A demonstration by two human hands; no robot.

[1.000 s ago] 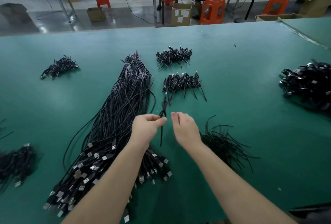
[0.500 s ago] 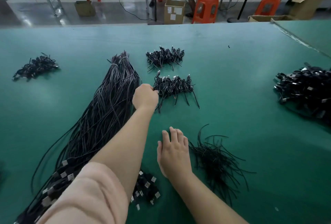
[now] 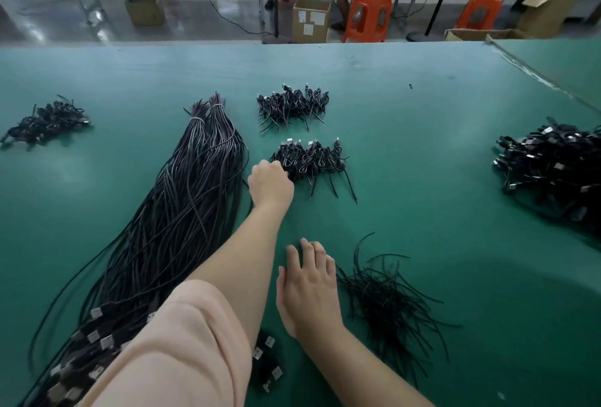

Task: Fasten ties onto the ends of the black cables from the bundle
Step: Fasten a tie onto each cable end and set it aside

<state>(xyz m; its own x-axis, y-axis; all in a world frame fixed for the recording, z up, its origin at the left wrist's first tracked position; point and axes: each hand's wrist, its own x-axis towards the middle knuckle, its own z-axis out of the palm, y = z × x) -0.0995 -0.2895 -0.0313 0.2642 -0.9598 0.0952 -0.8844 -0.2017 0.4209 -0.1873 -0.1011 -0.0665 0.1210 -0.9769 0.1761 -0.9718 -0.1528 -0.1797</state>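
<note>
Left hand boxed in: bundle left, tied pile touching right. Open table further right; ties flank right hand.

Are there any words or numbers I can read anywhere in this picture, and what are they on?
No text here can be read.
Cardboard box on the floor: white labels, too blurred to read.
Silver plugs on the cable bundle: no print can be made out.
Green table, loose ties, tied cable piles: no writing visible.
</note>
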